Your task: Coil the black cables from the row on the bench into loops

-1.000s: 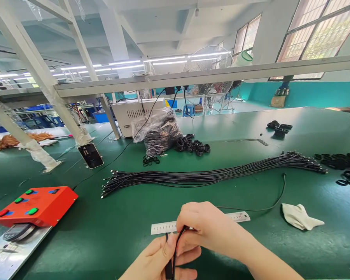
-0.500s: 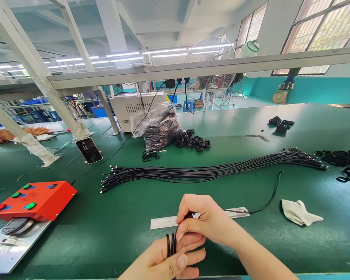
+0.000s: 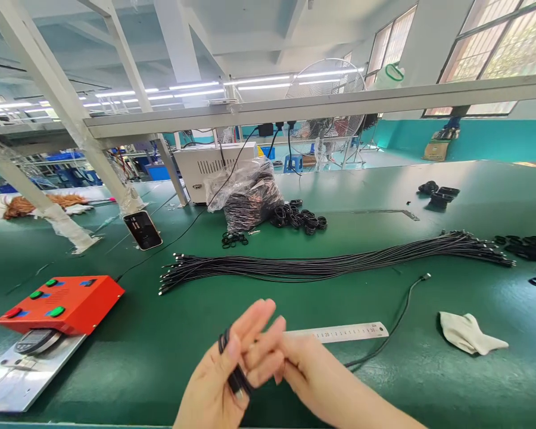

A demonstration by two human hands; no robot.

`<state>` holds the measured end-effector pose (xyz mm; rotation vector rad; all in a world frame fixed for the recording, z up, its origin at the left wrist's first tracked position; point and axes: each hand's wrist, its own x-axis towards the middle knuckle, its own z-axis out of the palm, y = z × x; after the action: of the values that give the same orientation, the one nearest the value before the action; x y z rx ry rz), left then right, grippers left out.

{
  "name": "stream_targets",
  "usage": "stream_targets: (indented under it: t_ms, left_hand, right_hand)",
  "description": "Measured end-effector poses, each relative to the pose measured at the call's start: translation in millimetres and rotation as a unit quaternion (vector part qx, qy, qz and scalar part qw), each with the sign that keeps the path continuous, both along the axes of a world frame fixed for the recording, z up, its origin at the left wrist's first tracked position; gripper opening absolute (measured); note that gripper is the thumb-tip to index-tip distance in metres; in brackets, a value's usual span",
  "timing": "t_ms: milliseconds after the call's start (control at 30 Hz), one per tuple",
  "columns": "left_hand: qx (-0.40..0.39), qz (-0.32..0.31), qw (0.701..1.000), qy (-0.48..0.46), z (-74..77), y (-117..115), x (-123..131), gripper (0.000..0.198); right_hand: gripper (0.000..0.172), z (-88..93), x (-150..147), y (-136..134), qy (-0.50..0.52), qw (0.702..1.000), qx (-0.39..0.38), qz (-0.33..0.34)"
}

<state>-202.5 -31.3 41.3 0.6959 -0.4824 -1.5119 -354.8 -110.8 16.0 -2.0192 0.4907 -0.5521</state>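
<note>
A black cable is looped in a small coil [image 3: 239, 376] around my left hand [image 3: 214, 375], with the thumb pressed on the loops and a metal plug end showing at the lower side. My right hand [image 3: 310, 363] is closed right beside the left fingers, gripping the same cable; its fingertips are partly hidden. The cable's free tail [image 3: 399, 326] emerges past my right wrist and curves up the bench to a silver connector [image 3: 425, 276]. Beneath the hands lies a steel ruler [image 3: 346, 332], its left part covered.
A long bundle of black cables [image 3: 312, 266] stretches across the green bench. Coiled cables [image 3: 301, 218] lie by a plastic bag [image 3: 252, 199]. A red button box [image 3: 67, 304] stands left, a phone [image 3: 143, 230] leans behind it, and a white cloth [image 3: 469, 332] lies right.
My left hand has turned upward and shifted left with the loops. My right hand has moved down beside the left fingers, and the cable's tail has swung and shortened on the bench.
</note>
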Motion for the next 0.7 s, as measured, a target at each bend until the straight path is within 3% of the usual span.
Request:
stream_targets:
  t_ms: [100,300,500,567,700]
  left_hand:
    - [0.026,0.101,0.994,-0.026,-2.9,-6,6,0.032]
    - [0.078,0.114,0.989,-0.059,-23.1,-11,5,0.027]
    - [0.092,0.137,0.986,-0.033,-19.1,-12,4,0.026]
    - [0.108,0.108,0.987,-0.047,-17.9,-9,1,0.026]
    - [0.132,-0.008,0.986,-0.099,-25.9,0,-5,0.027]
  right_hand:
    - [0.021,-12.6,-3,18,0.081,0.989,-0.119,-0.015]
    - [0.008,-10.6,-7,28,0.158,0.925,-0.343,-0.042]
    - [0.010,7.1,-11,21,0.149,0.917,-0.371,0.001]
    - [0.009,13.2,-14,18,0.134,0.920,-0.369,0.003]
    - [0.009,24.5,-15,4,0.073,0.927,-0.369,-0.006]
